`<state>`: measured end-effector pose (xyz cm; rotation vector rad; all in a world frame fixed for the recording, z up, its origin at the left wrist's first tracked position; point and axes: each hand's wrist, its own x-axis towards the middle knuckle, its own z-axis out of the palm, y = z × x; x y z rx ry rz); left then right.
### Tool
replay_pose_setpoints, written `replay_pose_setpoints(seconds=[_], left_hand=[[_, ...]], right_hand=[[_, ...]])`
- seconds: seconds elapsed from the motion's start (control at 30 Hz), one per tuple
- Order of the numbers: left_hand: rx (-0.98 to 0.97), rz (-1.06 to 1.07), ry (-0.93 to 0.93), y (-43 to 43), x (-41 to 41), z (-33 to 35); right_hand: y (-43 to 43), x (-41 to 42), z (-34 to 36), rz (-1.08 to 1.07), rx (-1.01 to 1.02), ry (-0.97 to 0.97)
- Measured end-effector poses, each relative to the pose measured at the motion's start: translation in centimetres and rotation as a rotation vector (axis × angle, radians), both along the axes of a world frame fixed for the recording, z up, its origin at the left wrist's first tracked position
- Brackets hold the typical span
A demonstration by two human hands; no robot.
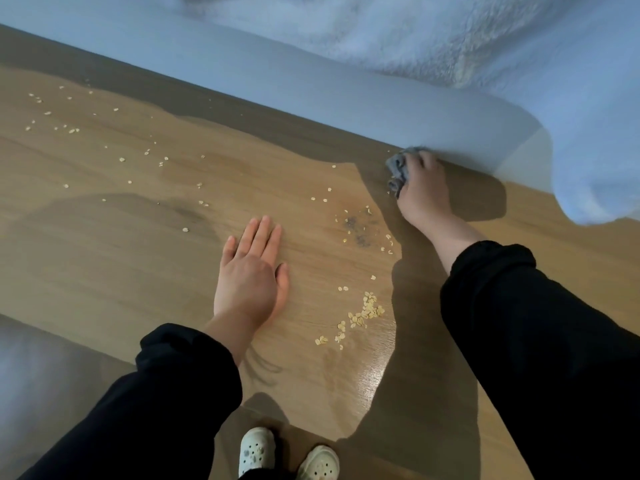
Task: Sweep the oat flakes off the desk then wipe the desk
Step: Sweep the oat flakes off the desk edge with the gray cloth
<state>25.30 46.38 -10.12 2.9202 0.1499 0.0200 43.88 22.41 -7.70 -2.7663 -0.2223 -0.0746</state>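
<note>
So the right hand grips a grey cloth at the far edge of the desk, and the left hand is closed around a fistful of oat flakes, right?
Not quite. The head view shows the left hand lying flat and open on the desk, holding nothing; the oat flakes lie loose on the wood. The right hand does grip the grey cloth at the far edge.

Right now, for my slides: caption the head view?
Right hand grips a grey cloth at the desk edge; left hand flat beside oat flakes.
</note>
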Motion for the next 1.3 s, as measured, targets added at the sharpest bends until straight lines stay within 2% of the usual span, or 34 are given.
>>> replay_pose_setpoints(seconds=[0.1,0.2,0.27,0.43,0.6,0.73,0.97,1.03,1.13,1.3], left_hand=[[0.003,-0.002,-0.009,0.0,0.0,0.0],[-0.002,-0.001,-0.016,0.0,0.0,0.0],[0.001,-0.004,-0.011,0.0,0.0,-0.1],[-0.006,-0.003,-0.015,0.0,0.2,-0.1],[-0.010,-0.011,-0.021,0.1,0.2,-0.1],[-0.003,-0.016,-0.021,0.1,0.1,0.0],[0.000,-0.005,-0.005,-0.1,0.1,0.1],[0.002,-0.005,-0.010,0.0,0.1,0.0],[0.024,-0.013,-0.037,0.1,0.3,-0.3],[0.060,-0.044,-0.058,0.7,0.5,-1.4]], right_hand=[[0.4,-2.4,0.5,0.263,0.037,0.048],[-0.6,-4.1,0.6,0.405,0.052,0.059],[-2.1,-3.5,0.5,0.365,0.039,0.052],[-2.0,-0.2,0.3,0.037,0.047,0.013],[1.1,1.8,0.2,-0.066,0.139,-0.001],[1.2,2.1,0.3,0.010,0.152,0.056],[1.6,-1.2,2.5,0.338,0.187,0.255],[0.7,-1.4,3.3,0.306,0.239,0.277],[-0.8,1.1,3.5,0.159,0.311,0.189],[2.0,3.9,1.8,0.168,0.196,0.215]])
